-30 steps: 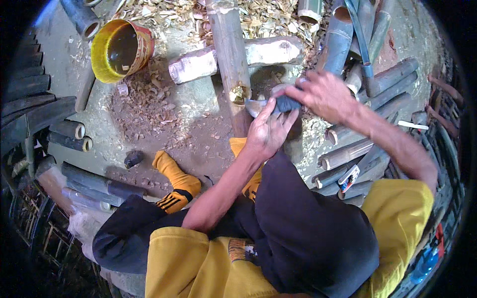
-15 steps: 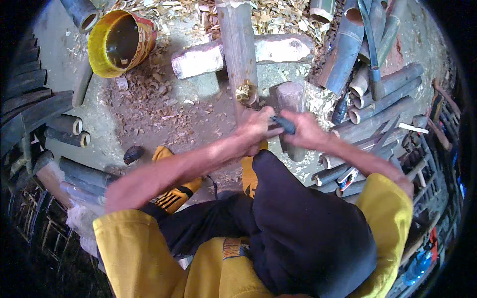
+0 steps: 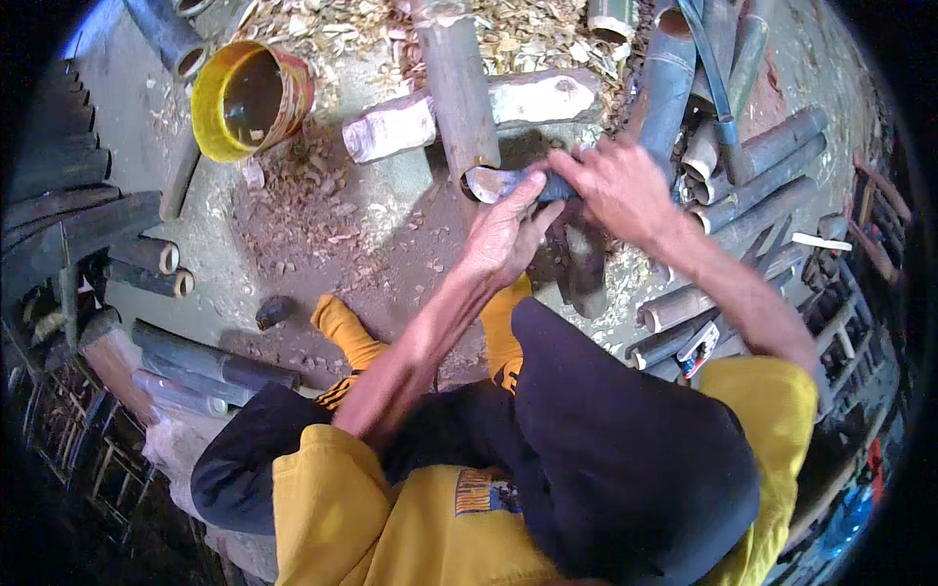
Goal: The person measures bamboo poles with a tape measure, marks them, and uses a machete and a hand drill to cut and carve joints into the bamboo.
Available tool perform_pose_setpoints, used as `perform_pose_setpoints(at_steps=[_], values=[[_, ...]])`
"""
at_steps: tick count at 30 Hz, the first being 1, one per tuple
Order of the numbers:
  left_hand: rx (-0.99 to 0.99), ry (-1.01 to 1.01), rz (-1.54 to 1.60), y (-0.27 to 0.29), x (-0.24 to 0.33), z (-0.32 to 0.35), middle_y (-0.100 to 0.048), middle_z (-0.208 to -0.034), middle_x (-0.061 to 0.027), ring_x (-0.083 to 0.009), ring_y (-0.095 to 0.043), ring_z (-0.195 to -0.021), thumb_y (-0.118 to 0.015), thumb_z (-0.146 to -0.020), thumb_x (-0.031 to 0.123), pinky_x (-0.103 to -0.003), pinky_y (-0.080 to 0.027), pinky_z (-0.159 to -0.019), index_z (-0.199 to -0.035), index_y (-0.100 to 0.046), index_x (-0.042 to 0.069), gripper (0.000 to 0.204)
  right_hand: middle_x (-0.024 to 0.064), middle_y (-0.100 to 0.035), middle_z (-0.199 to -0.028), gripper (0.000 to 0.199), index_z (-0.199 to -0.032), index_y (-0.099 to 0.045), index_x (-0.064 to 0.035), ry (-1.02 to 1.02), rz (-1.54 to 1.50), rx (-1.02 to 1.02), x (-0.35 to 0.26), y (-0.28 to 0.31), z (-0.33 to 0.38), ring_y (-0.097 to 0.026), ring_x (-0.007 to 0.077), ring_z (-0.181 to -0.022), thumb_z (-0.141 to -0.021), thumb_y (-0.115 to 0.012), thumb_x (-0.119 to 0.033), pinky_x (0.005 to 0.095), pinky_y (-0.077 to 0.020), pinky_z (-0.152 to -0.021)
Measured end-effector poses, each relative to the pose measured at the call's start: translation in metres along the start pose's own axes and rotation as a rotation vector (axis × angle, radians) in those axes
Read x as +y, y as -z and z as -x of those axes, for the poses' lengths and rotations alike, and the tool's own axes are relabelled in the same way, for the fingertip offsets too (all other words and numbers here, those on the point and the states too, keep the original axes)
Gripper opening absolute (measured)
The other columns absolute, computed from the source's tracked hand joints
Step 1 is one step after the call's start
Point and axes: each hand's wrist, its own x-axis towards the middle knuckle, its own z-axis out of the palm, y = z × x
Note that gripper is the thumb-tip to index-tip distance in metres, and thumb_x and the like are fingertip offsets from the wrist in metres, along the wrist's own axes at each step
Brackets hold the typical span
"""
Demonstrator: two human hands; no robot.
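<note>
A long bamboo tube [image 3: 459, 98] rests across a pale-faced log [image 3: 391, 127], its near end toward me. Over that end lies the pale, rounded tip of a dark, short cylindrical tool [image 3: 559, 188] whose exact kind I cannot make out. My right hand [image 3: 616, 190] is wrapped round the tool's right part. Close by the tip, my left hand [image 3: 508, 230] is closed on it with the thumb on top. The tip hides most of the tube's opening; whether it reaches inside is unclear.
A yellow bucket [image 3: 220, 117] with dark liquid stands at the back left. Wood shavings [image 3: 352, 29] cover the ground behind the log. Cut bamboo pieces [image 3: 777, 146] are stacked on the right, others [image 3: 147, 254] on the left. A dark wooden block [image 3: 586, 264] stands below my right hand.
Both hands have moved forward to the tube's near end with the tool. Its pale tip now covers the opening, where shavings showed before. My left forearm has swung to a steeper angle.
</note>
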Motion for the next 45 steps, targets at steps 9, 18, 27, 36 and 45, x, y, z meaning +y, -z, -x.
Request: perform_pose_setpoints(at_steps=[9,18,27,36,45], values=[[-0.223,0.048,0.333,-0.005,0.008,0.01,-0.046,-0.128,-0.0093,-0.025,-0.041,-0.12,-0.059,-0.082,0.04,-0.044,-0.028,-0.104,-0.128,-0.037,0.001,0.064,0.0061,-0.063,-0.069,0.015,-0.078,-0.063,-0.004,0.272,-0.153,-0.52,0.02,0.032,-0.111,-0.06,0.0189,-0.062,-0.068,-0.063,-0.016,0.034,-0.0473,-0.056],[0.117,-0.228,-0.924,0.003,0.007,0.065,-0.059,-0.088,-0.0067,-0.0149,-0.058,-0.077,-0.077,-0.062,0.02,-0.03,-0.048,-0.069,-0.106,-0.05,0.003,0.054,0.0169,-0.057,-0.102,0.05,-0.107,-0.052,-0.0002,-0.223,-0.4,0.385,-0.048,0.068,0.003,-0.055,0.0286,-0.096,-0.067,-0.068,-0.025,0.0422,-0.0391,-0.083],[-0.149,-0.118,-2.321,0.016,0.166,0.115,-0.062,-0.076,-0.0196,-0.0362,-0.062,-0.071,-0.068,-0.055,0.018,-0.042,-0.05,-0.069,-0.087,-0.055,-0.003,0.04,0.0154,-0.058,-0.082,0.038,-0.107,-0.05,-0.0006,0.294,-0.572,0.499,-0.137,-0.036,-0.067,-0.061,0.0311,-0.076,-0.072,-0.056,-0.012,0.0407,-0.0503,-0.063],[0.19,0.237,-1.933,0.067,0.165,0.109,-0.064,-0.072,-0.0148,-0.0232,-0.062,-0.068,-0.072,-0.057,0.018,-0.036,-0.048,-0.068,-0.088,-0.064,-0.002,0.038,0.0157,-0.059,-0.066,0.021,-0.099,-0.047,-0.0076,0.378,-0.797,-0.233,-0.119,-0.01,-0.104,-0.062,0.0382,-0.065,-0.079,-0.05,-0.012,0.0488,-0.0468,-0.05],[0.678,-0.282,-1.196,0.078,-0.053,0.11,-0.06,-0.065,-0.0165,-0.0217,-0.063,-0.062,-0.069,-0.065,0.013,-0.034,-0.047,-0.057,-0.1,-0.055,0.003,0.039,0.0085,-0.06,-0.061,0.013,-0.087,-0.054,-0.0087,1.083,-0.257,-0.336,-0.078,-0.039,-0.065,-0.063,0.0288,-0.057,-0.076,-0.054,-0.015,0.0405,-0.0468,-0.038]])
